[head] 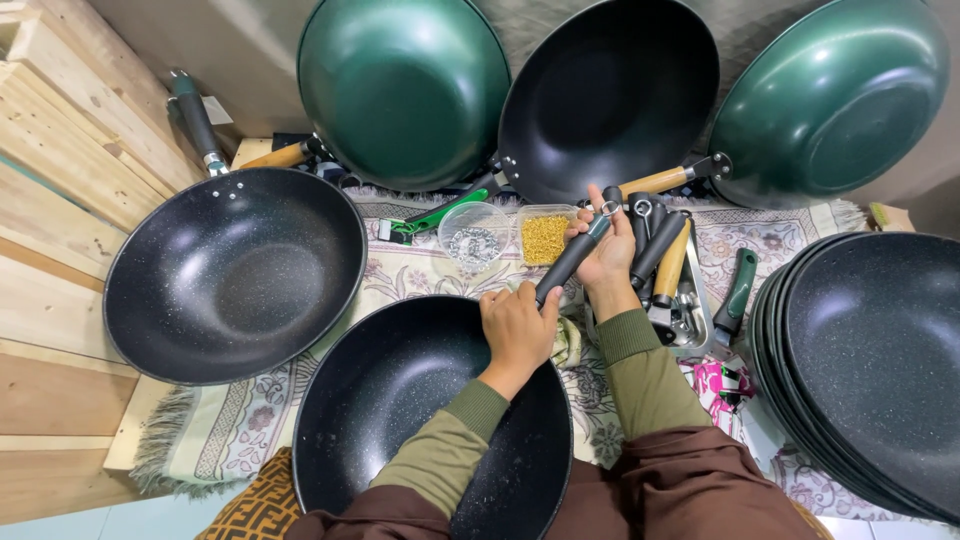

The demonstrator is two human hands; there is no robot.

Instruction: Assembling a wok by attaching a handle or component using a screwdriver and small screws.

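Resting across their lap, the speckled black wok [400, 420] could slide as both hands, left [517, 330] and right [607, 255], grip its loose black handle [570, 258].

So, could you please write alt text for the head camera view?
Two hands, left hand and right hand, hold a dark pan handle over a black wok on a patterned cloth. More woks, spare handles and two tubs of small hardware surround them.

1 head camera looks steeply down, close over the hands [560, 290] and surrounding pans.
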